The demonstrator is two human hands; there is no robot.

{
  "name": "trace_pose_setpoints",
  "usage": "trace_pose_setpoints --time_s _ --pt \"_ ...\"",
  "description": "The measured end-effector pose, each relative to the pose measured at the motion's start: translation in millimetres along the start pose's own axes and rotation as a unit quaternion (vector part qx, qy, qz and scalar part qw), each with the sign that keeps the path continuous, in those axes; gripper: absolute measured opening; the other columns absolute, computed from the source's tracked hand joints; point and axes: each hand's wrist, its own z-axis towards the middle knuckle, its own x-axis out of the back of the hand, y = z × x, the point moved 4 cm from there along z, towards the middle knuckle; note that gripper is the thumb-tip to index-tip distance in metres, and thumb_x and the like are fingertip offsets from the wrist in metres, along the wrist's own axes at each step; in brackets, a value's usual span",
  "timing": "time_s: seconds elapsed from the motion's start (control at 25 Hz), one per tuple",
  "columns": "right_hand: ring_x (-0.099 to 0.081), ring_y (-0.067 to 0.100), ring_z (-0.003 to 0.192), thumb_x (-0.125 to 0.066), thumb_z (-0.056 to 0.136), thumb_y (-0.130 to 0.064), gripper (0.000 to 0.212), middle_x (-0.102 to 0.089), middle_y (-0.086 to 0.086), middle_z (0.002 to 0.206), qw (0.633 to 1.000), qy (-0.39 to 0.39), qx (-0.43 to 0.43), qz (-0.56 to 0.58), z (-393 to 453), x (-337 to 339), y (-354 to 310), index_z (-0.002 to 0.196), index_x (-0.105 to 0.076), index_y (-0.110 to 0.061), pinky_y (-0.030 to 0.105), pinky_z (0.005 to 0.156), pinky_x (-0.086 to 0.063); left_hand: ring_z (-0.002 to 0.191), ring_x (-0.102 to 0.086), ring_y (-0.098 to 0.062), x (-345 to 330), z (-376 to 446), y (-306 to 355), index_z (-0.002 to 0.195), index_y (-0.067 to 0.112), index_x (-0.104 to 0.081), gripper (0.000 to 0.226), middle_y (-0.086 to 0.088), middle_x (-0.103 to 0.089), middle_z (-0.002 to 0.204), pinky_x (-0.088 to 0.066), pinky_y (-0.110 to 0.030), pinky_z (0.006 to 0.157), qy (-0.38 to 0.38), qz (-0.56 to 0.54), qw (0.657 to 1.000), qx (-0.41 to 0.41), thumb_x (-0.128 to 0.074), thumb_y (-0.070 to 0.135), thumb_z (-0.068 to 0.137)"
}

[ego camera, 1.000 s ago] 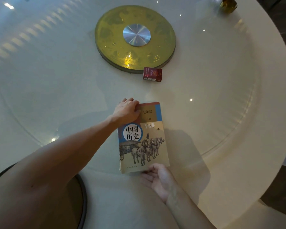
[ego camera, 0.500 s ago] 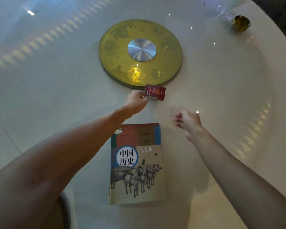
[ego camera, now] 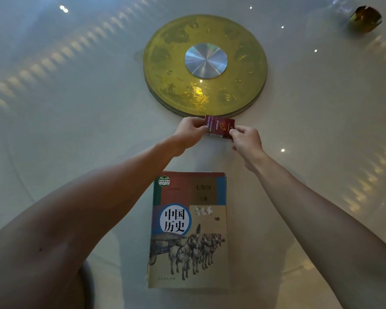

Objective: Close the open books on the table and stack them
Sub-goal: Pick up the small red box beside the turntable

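A closed history textbook [ego camera: 188, 230] lies flat and cover-up at the near edge of the pale, glossy worktop [ego camera: 310, 134], between a person's two outstretched forearms. Beyond it, the left hand [ego camera: 188, 132] and right hand [ego camera: 246, 138] pinch the opposite ends of a small red book-like packet [ego camera: 220, 127], fingers curled shut on it; whether it is lifted or resting on the surface cannot be told. The closing step looks finished for the big book, and the likely next move is to carry the red item back and set it squarely on the cover. Just behind sits a round gold turntable disc [ego camera: 165, 70] with a silver hub, and a small gold object [ego camera: 366, 18] far right. Ceiling lights glint across the dim surface.
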Motion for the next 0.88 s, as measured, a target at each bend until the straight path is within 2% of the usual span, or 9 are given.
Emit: trace_pose_setpoints --time_s 0.08,0.16,0.28,0.44,0.6,0.68,0.8,0.88 --pt "-0.053 0.022 0.086 -0.056 0.101 -0.017 0.024 -0.063 0.009 0.094 1.0 -0.013 -0.001 0.01 -6 -4 -5 0.097 -0.077 -0.007 0.039 0.075 -0.045 0.086 -0.063 -0.01 11 -7 -4 0.12 0.011 -0.069 0.028 0.0 -0.071 0.101 -0.047 -0.023 0.068 0.033 -0.021 0.999 0.009 -0.063 0.021 0.095" --pt "-0.057 0.021 0.086 -0.06 0.102 -0.017 0.02 -0.066 0.009 0.098 0.999 -0.026 -0.005 0.031 -18 -10 -16 0.085 -0.07 -0.021 0.037 0.073 -0.049 0.08 -0.066 -0.01 28 -20 -9 0.109 0.013 -0.073 0.021 -0.001 -0.074 0.096 -0.049 -0.022 0.065 0.076 -0.041 0.996 0.018 -0.067 0.025 0.092" --pt "-0.059 0.018 0.077 -0.066 0.1 -0.016 0.005 -0.068 0.01 0.099 0.998 -0.031 0.0 0.048 -40 -24 -37 0.1 -0.067 -0.011 0.03 0.065 -0.049 0.069 -0.065 -0.01 57 -44 -14 0.09 0.017 -0.071 0.01 -0.001 -0.074 0.084 -0.052 -0.025 0.061 0.122 -0.062 0.99 0.036 -0.073 0.027 0.088" --pt "-0.06 0.02 0.077 -0.067 0.099 -0.014 0.009 -0.068 0.012 0.097 0.997 -0.071 0.031 0.018 -94 -66 -66 0.104 -0.066 -0.007 0.036 0.071 -0.05 0.064 -0.065 -0.009 112 -104 -36 0.084 0.016 -0.07 0.01 -0.003 -0.074 0.081 -0.051 -0.025 0.059 0.172 -0.108 0.979 0.038 -0.076 0.024 0.085" --pt "-0.058 0.02 0.07 -0.068 0.098 -0.01 0.019 -0.067 0.015 0.092 0.991 -0.121 0.056 -0.014 -151 -123 -82 0.111 -0.07 0.003 0.031 0.065 -0.049 0.063 -0.065 -0.014 166 -179 -77 0.084 0.013 -0.071 0.008 -0.007 -0.074 0.081 -0.051 -0.027 0.06 0.211 -0.16 0.963 0.048 -0.078 0.017 0.083" --pt "-0.056 0.018 0.064 -0.069 0.096 -0.008 0.016 -0.066 0.016 0.088 0.985 -0.158 0.066 -0.027 -185 -162 -86 0.108 -0.07 0.002 0.029 0.062 -0.049 0.06 -0.064 -0.013 194 -223 -106 0.082 0.014 -0.071 0.007 -0.006 -0.074 0.077 -0.05 -0.026 0.058 0.25 -0.186 0.949 0.058 -0.079 0.015 0.082" --pt "-0.057 0.022 0.065 -0.07 0.094 -0.007 0.01 -0.067 0.015 0.082 0.972 -0.213 0.077 -0.06 -236 -219 -78 0.102 -0.07 -0.001 0.039 0.071 -0.05 0.061 -0.065 -0.012 225 -285 -156 0.083 0.015 -0.072 0.007 -0.004 -0.074 0.076 -0.05 -0.023 0.055 0.305 -0.207 0.926 0.081 -0.079 0.017 0.081" --pt "-0.059 0.023 0.068 -0.071 0.093 -0.008 0.01 -0.068 0.011 0.078 0.963 -0.243 0.077 -0.086 -268 -253 -64 0.101 -0.071 -0.002 0.04 0.073 -0.052 0.068 -0.071 -0.016 238 -324 -194 0.086 0.014 -0.074 0.009 -0.004 -0.076 0.08 -0.054 -0.026 0.06 0.334 -0.217 0.911 0.102 -0.079 0.019 0.081"
